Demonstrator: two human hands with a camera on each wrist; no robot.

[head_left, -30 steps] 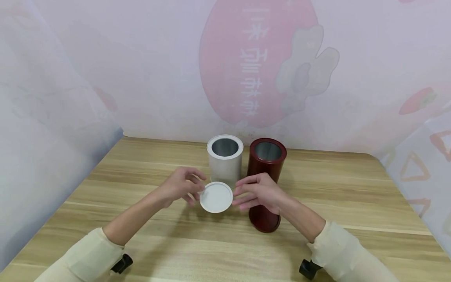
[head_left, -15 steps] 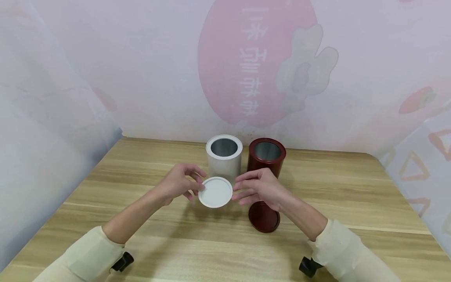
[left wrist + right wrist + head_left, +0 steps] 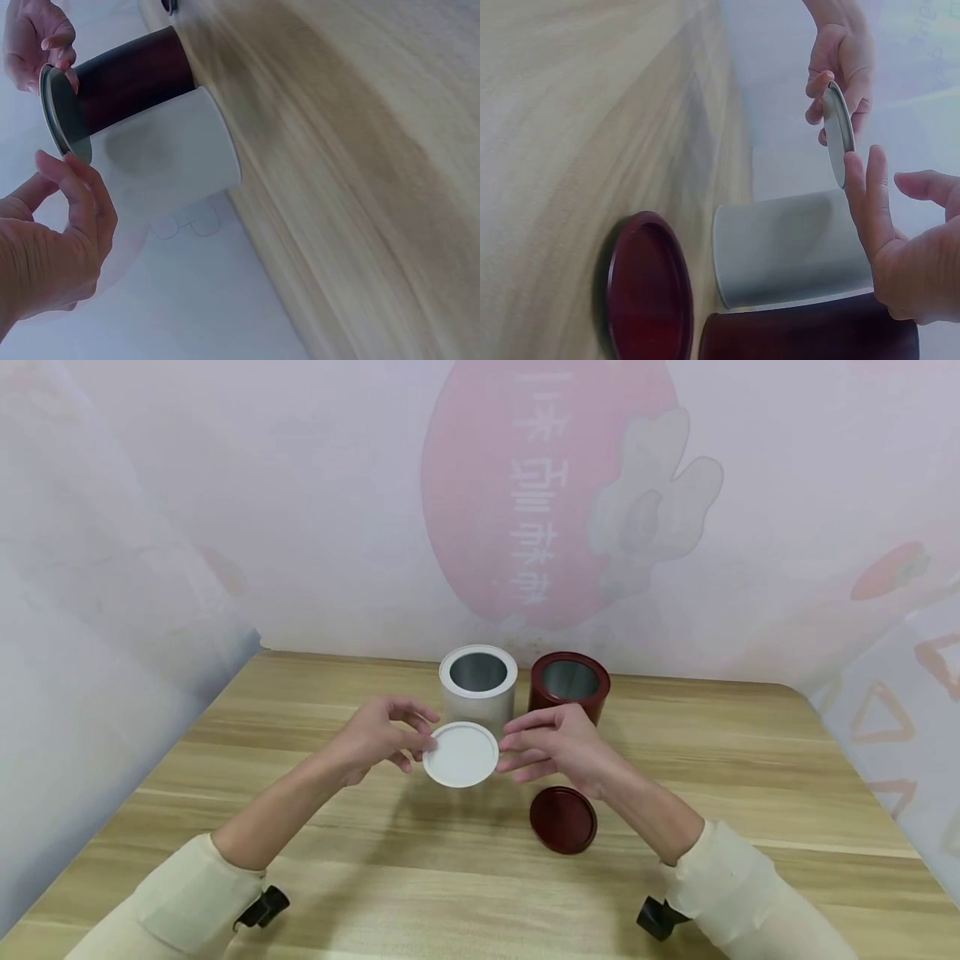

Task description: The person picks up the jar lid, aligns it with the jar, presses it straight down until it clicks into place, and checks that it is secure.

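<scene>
White lid (image 3: 461,754) pinched between both hands, white can (image 3: 477,693) front partly hidden

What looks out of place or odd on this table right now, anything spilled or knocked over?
Nothing stands out. The white tin and dark red tin stand upright and open side by side, no spill or dents visible. The red lid lies flat on the table; the left hand and right hand hold the white lid level between fingertips.
</scene>
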